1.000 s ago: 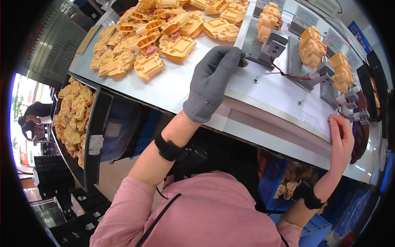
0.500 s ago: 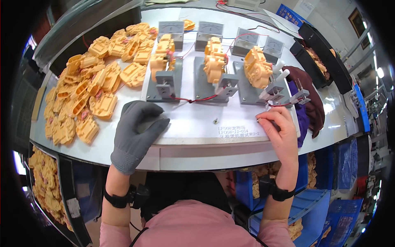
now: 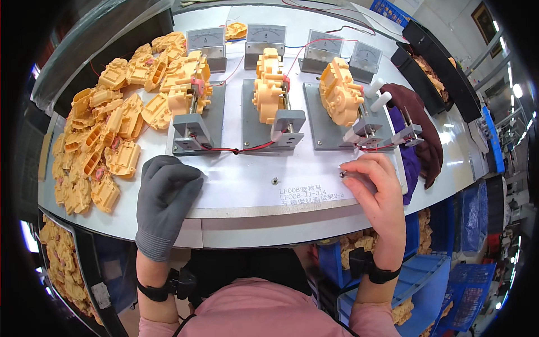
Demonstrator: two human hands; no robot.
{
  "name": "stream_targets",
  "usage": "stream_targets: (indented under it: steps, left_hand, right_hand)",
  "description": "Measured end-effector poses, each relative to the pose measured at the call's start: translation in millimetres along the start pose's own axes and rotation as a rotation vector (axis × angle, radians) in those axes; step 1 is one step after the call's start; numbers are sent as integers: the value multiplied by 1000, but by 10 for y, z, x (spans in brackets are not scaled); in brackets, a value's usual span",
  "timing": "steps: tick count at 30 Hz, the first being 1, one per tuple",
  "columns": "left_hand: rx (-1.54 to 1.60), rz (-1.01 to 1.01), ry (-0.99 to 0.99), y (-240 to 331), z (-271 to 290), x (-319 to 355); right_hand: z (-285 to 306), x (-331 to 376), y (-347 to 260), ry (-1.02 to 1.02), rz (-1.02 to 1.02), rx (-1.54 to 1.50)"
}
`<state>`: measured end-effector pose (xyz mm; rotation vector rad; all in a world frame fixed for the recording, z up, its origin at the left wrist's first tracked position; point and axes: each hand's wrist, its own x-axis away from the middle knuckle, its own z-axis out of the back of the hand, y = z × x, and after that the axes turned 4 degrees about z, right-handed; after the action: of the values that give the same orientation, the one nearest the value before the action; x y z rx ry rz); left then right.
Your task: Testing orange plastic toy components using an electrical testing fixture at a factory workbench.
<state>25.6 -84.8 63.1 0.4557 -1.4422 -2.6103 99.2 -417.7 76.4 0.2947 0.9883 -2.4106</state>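
Left hand (image 3: 167, 196) has drawn thumb toward fingers, any pinch hidden; right hand (image 3: 379, 190) pinches a toggle switch (image 3: 343, 174) between fingertips. Work seems centred there.

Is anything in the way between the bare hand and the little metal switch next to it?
Nothing visible stands between the right hand and the little metal switch, which sits right by its thumb.

Heaped parts (image 3: 122, 158) lie left of three fixtures (image 3: 251, 124) (four meters (image 3: 266, 37) stand behind them).
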Motion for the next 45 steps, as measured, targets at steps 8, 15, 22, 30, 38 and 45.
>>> stream_targets:
  steps: [8, 15, 22, 30, 38, 45]
  left_hand:
    - [-14, -50, 1, 26, 2, 4]
    - [-8, -42, -4, -3, 23, 4]
    - [3, -90, 20, -67, 6, 9]
    - [-91, -204, 20, -71, 39, -9]
    - [-57, -154, 15, -83, 31, 2]
    - [-102, -161, 9, -62, 43, 1]
  right_hand:
    - [-4, 14, 7, -8, -3, -15]
    - [-13, 26, -13, -9, -44, -50]
    - [-100, -16, -373, 61, 49, 5]
    - [-642, -225, -607, -36, 296, 61]
    - [-711, -191, -543, 54, 296, 49]
    - [-713, -193, -544, 64, 335, 59]
